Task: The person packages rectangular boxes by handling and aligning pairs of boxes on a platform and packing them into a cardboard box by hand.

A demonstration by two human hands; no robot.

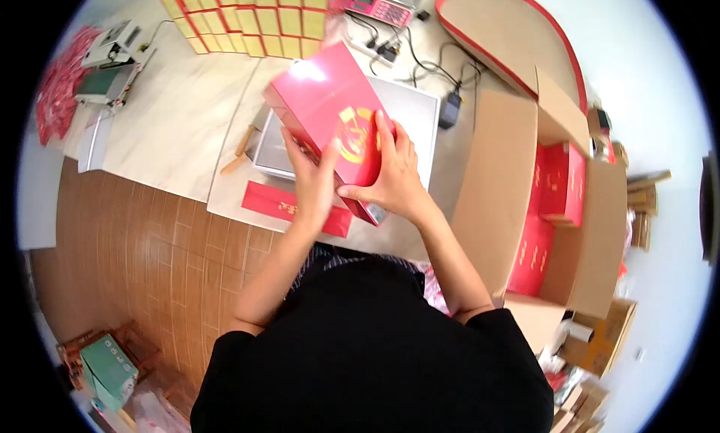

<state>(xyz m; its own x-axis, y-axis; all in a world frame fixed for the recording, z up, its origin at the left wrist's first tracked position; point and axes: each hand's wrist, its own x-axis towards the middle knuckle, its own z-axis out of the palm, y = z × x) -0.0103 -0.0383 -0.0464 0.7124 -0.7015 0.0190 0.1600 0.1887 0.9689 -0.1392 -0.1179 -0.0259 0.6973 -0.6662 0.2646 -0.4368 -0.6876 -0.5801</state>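
Note:
Between my two hands, tilted above the table, is a glossy red gift box (pixel 319 95) with a gold design on its face. My left hand (pixel 311 179) grips its lower left side, thumb on the front. On the lower right, my right hand (pixel 395 170) presses its fingers over the gold design, thumb near the bottom edge. Beneath the box lies a silver-grey flat scale platform (pixel 412 110), partly covered. A flat red printed strip (pixel 266 200) rests on the table in front of it, partly behind my left hand.
An open cardboard carton (pixel 491 185) on the right holds several red boxes (pixel 562 182). Stacked yellow-and-red boxes (pixel 255 20) stand at the back. Near them are a pink-faced scale display (pixel 380 9) and tangled cables with a black adapter (pixel 450 109). A sealing machine (pixel 109 80) sits far left.

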